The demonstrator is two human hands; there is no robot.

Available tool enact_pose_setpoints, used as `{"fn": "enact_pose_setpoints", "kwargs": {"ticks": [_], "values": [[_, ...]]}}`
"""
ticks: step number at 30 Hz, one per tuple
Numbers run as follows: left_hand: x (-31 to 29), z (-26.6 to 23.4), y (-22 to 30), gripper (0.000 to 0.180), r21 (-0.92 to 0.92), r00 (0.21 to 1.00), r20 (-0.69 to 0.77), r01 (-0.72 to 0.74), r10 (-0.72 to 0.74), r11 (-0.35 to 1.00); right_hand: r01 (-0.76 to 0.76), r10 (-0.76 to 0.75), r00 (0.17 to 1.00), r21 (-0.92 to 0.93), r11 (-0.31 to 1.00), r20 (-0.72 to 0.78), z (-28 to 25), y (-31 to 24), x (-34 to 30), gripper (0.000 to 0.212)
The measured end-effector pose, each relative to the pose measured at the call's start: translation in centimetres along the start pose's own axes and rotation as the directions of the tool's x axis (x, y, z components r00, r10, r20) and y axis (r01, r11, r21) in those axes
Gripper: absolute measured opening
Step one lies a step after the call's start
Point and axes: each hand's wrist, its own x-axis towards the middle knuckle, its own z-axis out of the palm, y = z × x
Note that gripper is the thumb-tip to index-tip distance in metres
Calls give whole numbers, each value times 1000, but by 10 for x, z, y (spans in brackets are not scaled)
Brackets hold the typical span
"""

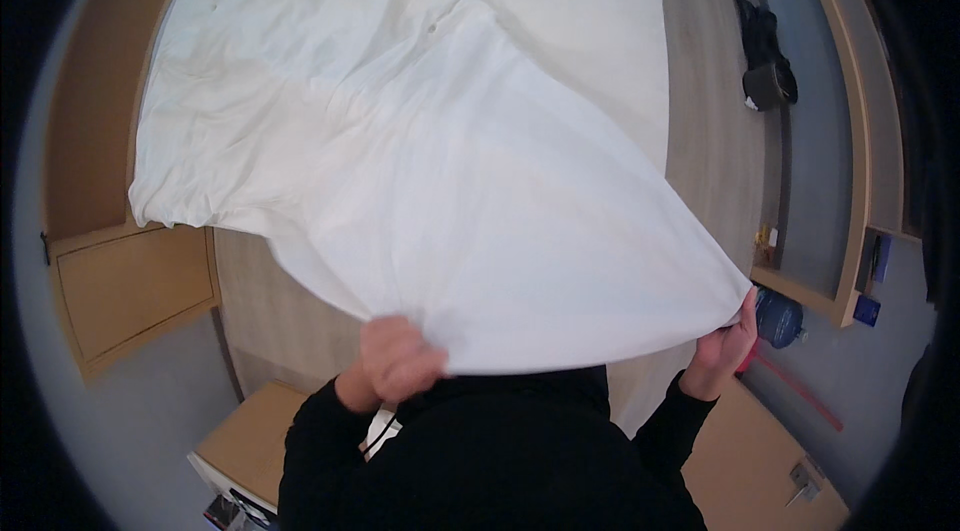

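A white sheet [480,201] is pulled taut from the bed toward my body. My left hand [398,359], a little blurred, is closed in a fist on its near edge. My right hand [733,336] grips the corner farther right, with the thumb against the cloth and the other fingers partly hidden. Between my hands the near edge sags slightly in front of my black top. Beyond, the cloth lies wrinkled over the left side of the bed, while a smoother white surface [590,1] shows at the far right of the bed.
A wooden bed frame panel [95,121] and a small cabinet door [138,281] stand on the left. Pale floor [715,111] runs along the right, by a wooden-framed unit with a black object [765,61]. A blue water jug [778,319] is beyond my right hand. Wooden furniture [255,436] stands lower left.
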Motion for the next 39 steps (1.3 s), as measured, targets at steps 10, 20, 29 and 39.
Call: {"fn": "enact_pose_setpoints", "kwargs": {"ticks": [10,20,29,39], "values": [[-7,162,73,20,501,468,483,547,-741,671,305,-172,950,-647,699,262,-46,-75,28,16],[104,192,109,38,-811,410,216,581,-886,71,606,350,339,-488,628,873,44,-2,19,18],[79,151,54,31,-865,254,258,491,-932,-106,365,610,203,-638,678,766,56,56,38,31],[62,85,57,45,-892,259,273,428,-927,-144,781,260,473,-538,318,841,116,173,108,55]]}}
